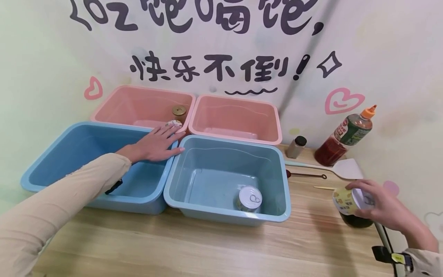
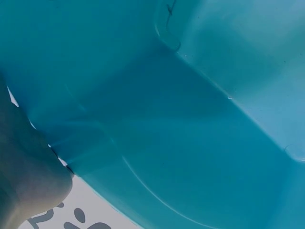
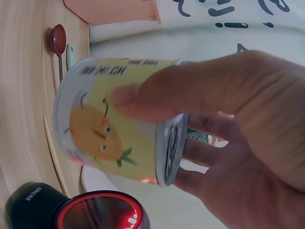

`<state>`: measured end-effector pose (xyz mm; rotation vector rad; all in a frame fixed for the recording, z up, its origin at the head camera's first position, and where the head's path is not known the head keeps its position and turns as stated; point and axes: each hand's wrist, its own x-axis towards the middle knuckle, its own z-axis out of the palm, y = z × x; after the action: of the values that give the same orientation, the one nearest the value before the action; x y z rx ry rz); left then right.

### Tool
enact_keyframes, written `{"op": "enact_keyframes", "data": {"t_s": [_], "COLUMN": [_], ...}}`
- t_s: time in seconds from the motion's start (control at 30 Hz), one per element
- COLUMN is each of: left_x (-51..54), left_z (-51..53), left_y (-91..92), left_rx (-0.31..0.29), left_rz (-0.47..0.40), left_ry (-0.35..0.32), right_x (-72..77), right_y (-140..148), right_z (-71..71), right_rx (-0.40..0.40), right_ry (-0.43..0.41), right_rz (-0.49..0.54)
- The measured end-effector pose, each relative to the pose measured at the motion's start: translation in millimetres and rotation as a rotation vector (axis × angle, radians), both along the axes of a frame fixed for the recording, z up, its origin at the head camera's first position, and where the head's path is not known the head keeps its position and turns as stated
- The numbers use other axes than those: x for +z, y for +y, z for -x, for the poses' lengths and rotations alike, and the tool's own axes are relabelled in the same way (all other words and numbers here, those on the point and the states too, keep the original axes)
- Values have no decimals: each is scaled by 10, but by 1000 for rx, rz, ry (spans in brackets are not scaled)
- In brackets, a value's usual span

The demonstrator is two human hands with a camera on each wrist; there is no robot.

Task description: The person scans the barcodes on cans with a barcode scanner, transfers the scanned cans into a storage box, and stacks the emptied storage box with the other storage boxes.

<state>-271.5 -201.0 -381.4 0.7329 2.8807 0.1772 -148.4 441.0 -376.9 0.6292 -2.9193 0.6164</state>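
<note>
My right hand (image 1: 384, 206) grips a yellow-and-white food can (image 3: 112, 119) with a cartoon orange fruit on its label, tilted over the table's right side. The pull-tab end faces the palm. My left hand (image 1: 157, 144) lies over the rims where the left blue bin (image 1: 45, 161) meets the left pink bin (image 1: 114, 100), its fingers spread. A can with a patterned lid (image 1: 174, 123) shows just past the fingertips inside the pink bin, beside a gold-lidded can (image 1: 179, 111). A silver-topped can (image 1: 250, 198) stands in the right blue bin (image 1: 228, 217).
Behind is an empty-looking right pink bin (image 1: 235, 115). At the right are a sauce bottle (image 1: 344, 136) with an orange cap, a small shaker (image 1: 296, 147), a white spatula (image 1: 346, 168), a brown ladle (image 3: 58, 40) and a dark, red-rimmed object (image 3: 100, 210) under the held can.
</note>
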Motion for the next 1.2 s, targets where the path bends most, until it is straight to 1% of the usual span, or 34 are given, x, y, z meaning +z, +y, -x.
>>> {"op": "enact_keyframes", "data": {"t_s": [0.13, 0.3, 0.47, 0.6, 0.73, 0.87, 1.03, 1.2], "left_x": [2, 9, 17, 3, -13, -29, -31, -2], "left_z": [1, 5, 6, 8, 0, -14, -15, -7], "left_y": [5, 8, 20, 16, 0, -14, -10, 9], "left_rx": [-3, -1, 0, 2, 2, 6, 4, 3], "left_rz": [0, 0, -5, 4, 9, 4, -1, -1], "left_ry": [-3, -4, -8, 1, 10, 10, 8, 2], "right_x": [-33, -64, -62, 8, 180, 406, 670, 909], "right_y": [13, 5, -13, -52, -161, -367, -687, -1082], "right_z": [-5, 2, 11, 70, 183, 342, 584, 829], "right_rx": [-1, 25, 27, 39, 46, 65, 122, 129], "right_ry": [-8, -16, -11, 8, 33, 42, 14, 14], "right_rz": [52, 98, 101, 80, 12, -53, -34, -33]}}
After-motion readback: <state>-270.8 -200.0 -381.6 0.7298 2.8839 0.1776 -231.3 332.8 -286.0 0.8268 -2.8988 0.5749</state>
